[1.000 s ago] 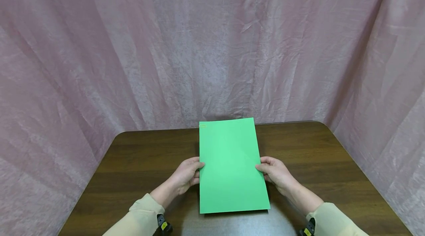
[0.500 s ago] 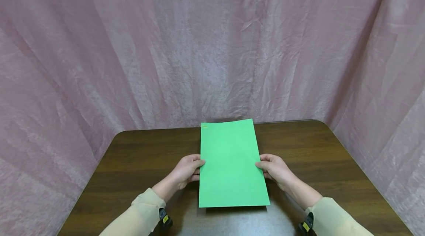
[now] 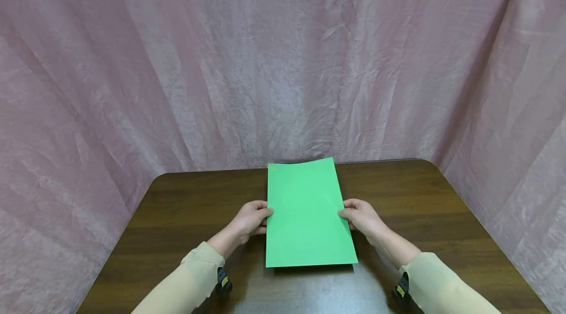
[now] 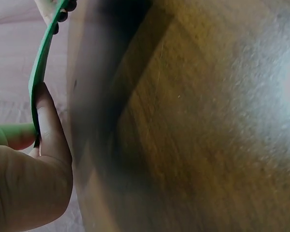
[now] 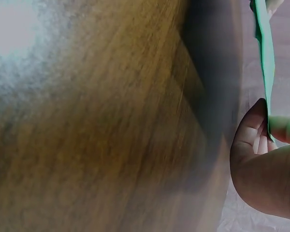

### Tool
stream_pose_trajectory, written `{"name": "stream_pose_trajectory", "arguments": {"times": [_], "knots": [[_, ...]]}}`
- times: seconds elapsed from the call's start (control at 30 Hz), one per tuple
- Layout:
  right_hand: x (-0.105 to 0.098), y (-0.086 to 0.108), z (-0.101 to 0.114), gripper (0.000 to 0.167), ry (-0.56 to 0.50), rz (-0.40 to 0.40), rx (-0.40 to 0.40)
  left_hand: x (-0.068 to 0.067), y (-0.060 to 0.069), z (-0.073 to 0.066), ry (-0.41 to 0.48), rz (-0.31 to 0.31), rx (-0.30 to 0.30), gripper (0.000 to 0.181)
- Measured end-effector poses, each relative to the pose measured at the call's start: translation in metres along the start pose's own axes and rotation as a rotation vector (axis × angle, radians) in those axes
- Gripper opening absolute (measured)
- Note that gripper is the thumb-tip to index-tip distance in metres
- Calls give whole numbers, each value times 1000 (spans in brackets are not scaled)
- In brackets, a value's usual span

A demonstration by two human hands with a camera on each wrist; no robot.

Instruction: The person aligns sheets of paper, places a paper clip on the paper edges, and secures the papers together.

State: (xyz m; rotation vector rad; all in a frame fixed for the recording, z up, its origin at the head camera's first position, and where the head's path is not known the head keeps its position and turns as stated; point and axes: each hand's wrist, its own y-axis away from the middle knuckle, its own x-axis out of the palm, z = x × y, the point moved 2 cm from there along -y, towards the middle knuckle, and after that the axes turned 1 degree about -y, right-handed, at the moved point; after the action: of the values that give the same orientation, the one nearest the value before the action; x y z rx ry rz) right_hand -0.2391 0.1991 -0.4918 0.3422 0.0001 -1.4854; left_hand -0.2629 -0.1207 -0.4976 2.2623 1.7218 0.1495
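Observation:
A green sheet of paper point(image 3: 307, 215) is held above the table, its near edge casting a dark shadow below. At its far left corner sits a small yellow paper clip point(image 3: 272, 168). My left hand point(image 3: 251, 220) pinches the left edge, thumb on top and fingers beneath. On the opposite edge, my right hand point(image 3: 360, 216) pinches the paper the same way. Seen edge-on in the left wrist view, the green paper point(image 4: 41, 63) is thin and slightly bent. The right wrist view also shows the paper point(image 5: 267, 58) between thumb and fingers.
A brown wood-grain table point(image 3: 190, 211) with rounded far corners lies under the hands. Pink velvety curtains point(image 3: 283, 58) hang right behind it and along both sides. Light glares on the tabletop near the front.
Both hands have moved slightly away from me with the green paper. Its near edge has risen in the head view, and the strip of shadow below it is wider.

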Motion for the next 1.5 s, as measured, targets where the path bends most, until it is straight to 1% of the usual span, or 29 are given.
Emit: {"name": "stream_pose_trajectory", "arguments": {"times": [0.2, 0.4, 0.5, 0.7, 0.83, 1.07, 1.23, 1.37, 1.5], "knots": [[3, -3, 3, 29, 32, 0, -3, -2, -5, -2, -51, -13, -14, 29], [5, -8, 4, 35, 50, -1, -3, -4, -11, -2, -109, -12, -9, 36], [6, -12, 4, 38, 51, 2, -6, -4, -14, -3, -126, -21, -7, 39], [8, -20, 3, 43, 71, -9, -21, -4, -22, -4, -144, -57, -11, 36], [9, -23, 3, 43, 79, -20, -16, -5, -26, -3, -160, -62, -7, 35], [11, -27, 1, 41, 81, -24, 6, -5, -27, -3, -191, -91, -9, 37], [12, -28, -1, 43, 88, -24, -2, -4, -27, -4, -210, -100, -4, 38], [13, -30, -3, 43, 132, -37, -15, -3, -28, -2, -221, -97, 0, 37], [14, -33, -7, 42, 213, -50, -50, -2, -28, 1, -242, -104, 6, 37]]}}
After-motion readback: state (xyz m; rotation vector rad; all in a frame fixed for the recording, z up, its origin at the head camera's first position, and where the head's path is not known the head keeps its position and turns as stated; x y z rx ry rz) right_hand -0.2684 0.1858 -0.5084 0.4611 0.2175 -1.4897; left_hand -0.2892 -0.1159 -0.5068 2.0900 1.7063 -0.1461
